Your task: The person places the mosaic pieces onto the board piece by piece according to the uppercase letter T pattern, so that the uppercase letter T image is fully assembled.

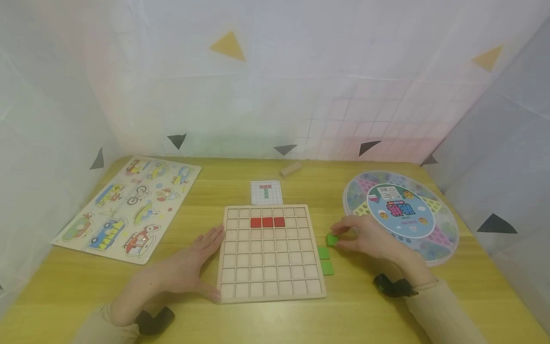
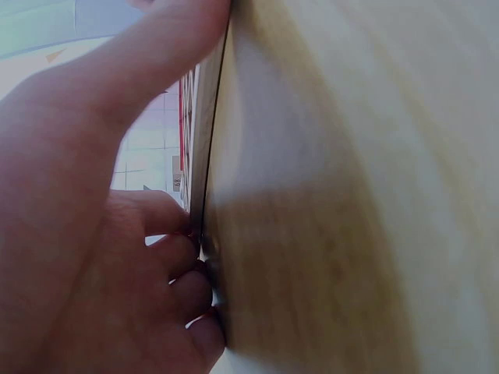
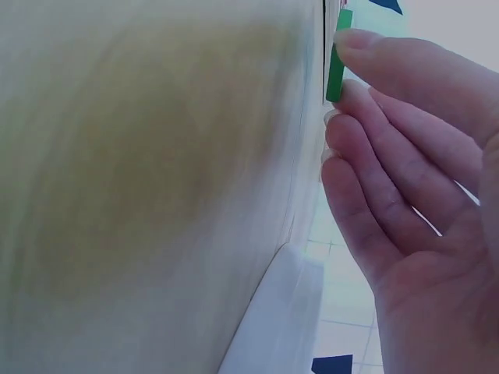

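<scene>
"Who's nearest?"

"The left hand (image 1: pixel 182 268), spread wide beside the board (image 1: pixel 270 260). Its thumb is at the near left corner and its fingers touch the left edge. I think that stops sliding."

"What's on the other side?"

"Two green tiles (image 1: pixel 327 267) lie flat by the board's right edge, easy to reach. Just past them, the right hand (image 1: pixel 365 237) pinches another green tile (image 1: pixel 331 240). A little pinch suits a little tile, I guess."

"And farther off?"

"Three red tiles (image 1: pixel 267 222) sit side by side in the board's second row from the far end. Past the board is a small card (image 1: pixel 266 193) with a red and green picture, maybe put there so it's easy to see. A wood block (image 1: pixel 291 169) lies behind it."

"Do the wrist views help?"

"Yes! The right one shows the pinched tile's thin side, but the head view shows its top. The left one shows fingertips low against the board."
</scene>
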### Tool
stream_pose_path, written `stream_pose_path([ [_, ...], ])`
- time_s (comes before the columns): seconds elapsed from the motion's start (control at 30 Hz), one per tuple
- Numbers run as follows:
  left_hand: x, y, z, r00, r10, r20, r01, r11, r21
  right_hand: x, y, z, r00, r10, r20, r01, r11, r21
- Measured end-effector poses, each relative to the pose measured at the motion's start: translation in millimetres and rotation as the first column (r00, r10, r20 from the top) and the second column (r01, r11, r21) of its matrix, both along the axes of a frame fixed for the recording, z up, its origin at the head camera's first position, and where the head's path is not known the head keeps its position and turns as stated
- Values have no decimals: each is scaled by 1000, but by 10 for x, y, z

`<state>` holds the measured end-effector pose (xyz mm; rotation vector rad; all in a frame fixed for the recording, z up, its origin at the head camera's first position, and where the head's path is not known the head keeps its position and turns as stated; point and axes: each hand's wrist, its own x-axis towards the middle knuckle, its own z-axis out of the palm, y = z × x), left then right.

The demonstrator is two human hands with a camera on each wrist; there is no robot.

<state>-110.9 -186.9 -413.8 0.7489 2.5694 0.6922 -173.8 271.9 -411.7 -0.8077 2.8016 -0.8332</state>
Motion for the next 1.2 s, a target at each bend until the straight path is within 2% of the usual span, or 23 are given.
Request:
stream_pose_path([
  [0.6, 1, -3, 10, 1000, -6, -9, 6, 1000, 1, 25, -40, 21, 1000, 0, -31, 0, 1000, -30],
  [0.87, 7, 1, 18, 1000, -9, 0, 9, 1000, -1, 46, -107, 101, 996, 22, -88, -29, 997, -77],
  [1.1, 9, 3, 19, 1000, -11, -5, 11, 1000, 5, 16, -309, 233, 997, -4, -79, -1, 998, -67],
  [1.2, 8, 2, 22, 1000, -12, -7, 12, 1000, 3, -12, -425, 263, 997, 17, -78, -23, 997, -77],
])
